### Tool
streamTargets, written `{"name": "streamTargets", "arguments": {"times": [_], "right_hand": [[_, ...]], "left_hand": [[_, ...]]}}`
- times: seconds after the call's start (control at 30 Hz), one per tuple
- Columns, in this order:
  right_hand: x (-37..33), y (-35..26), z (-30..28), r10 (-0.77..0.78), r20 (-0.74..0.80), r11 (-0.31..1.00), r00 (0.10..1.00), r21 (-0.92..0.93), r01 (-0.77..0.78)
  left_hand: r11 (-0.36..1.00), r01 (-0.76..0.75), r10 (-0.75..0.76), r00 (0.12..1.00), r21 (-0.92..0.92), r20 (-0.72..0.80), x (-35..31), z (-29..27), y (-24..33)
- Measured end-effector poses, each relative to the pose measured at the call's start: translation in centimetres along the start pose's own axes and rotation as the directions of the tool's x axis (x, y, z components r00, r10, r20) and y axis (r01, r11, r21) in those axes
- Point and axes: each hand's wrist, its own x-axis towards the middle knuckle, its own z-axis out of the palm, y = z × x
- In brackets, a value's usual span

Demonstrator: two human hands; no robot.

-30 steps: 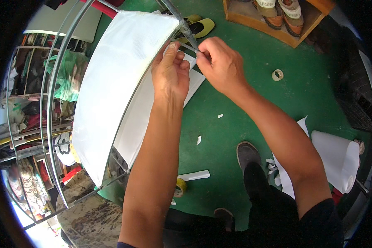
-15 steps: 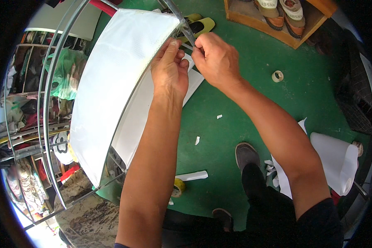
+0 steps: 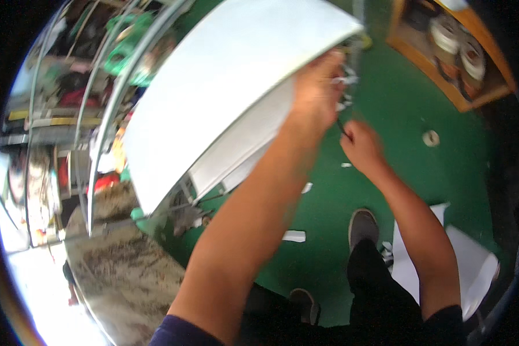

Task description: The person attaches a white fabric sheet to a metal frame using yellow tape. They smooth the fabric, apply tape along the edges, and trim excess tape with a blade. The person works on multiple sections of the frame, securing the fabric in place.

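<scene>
White sheet material fills the upper middle of the view: a large curved white panel (image 3: 225, 86) bends over a metal frame of thin grey bars (image 3: 106, 132), and a second white sheet (image 3: 242, 153) lies just under it. The left hand (image 3: 317, 86) is raised to the right end of the panel, at its upper corner, and its fingers are curled there against the panel edge and a thin metal bar (image 3: 357, 34); the picture is blurred at this place, so I cannot tell exactly what the fingers pinch. The right hand (image 3: 360, 147) is lower, just below and to the right of the left hand, apart from the panel. Its fingers are closed into a loose fist around a thin dark object (image 3: 341, 128), which is too small and blurred to name. Under both arms is a green floor (image 3: 386, 190) with small white scraps (image 3: 294, 236) on it and a small round roll (image 3: 430, 138) further right. A grey shoe (image 3: 363, 228) of the person stands on the green floor, and white sheets (image 3: 473, 265) lie beside it at the lower right. A wooden box (image 3: 444, 63) with shoes inside is at the upper right. At the left, behind the frame, are shelves with many colourful goods (image 3: 52, 109).
</scene>
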Motion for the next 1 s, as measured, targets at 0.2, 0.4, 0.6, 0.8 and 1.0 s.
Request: {"name": "streamTargets", "arguments": {"times": [0.2, 0.4, 0.6, 0.8, 1.0], "right_hand": [[-7.2, -1.2, 4.0, -0.019, 0.483, 0.995, 0.875, -0.073, 0.062], [-10.2, 0.1, 6.0, -0.013, 0.691, 0.974, 0.723, -0.154, 0.164], [-8.9, -4.0, 5.9, -0.165, 0.703, 0.965, 0.692, -0.03, 0.261], [-7.6, -13.0, 6.1, -0.382, 0.61, 0.923, 0.694, 0.224, 0.312], [-6.8, -21.7, 6.9, -0.545, 0.522, 0.833, 0.656, 0.423, 0.356]], "left_hand": [[0.988, 0.089, -0.092, 0.996, -0.126, -0.021, -5.0, -3.9, 1.3], [0.933, -0.14, 0.032, 0.95, -0.331, -0.311, -16.0, -12.8, 3.1], [0.774, -0.576, 0.298, 0.697, -0.263, -0.652, -25.6, -20.8, 6.4], [0.752, -0.652, 0.347, 0.516, -0.097, -0.783, -29.7, -24.5, 9.4], [0.816, -0.539, 0.432, 0.327, 0.209, -0.84, -30.6, -25.4, 11.1]]}}
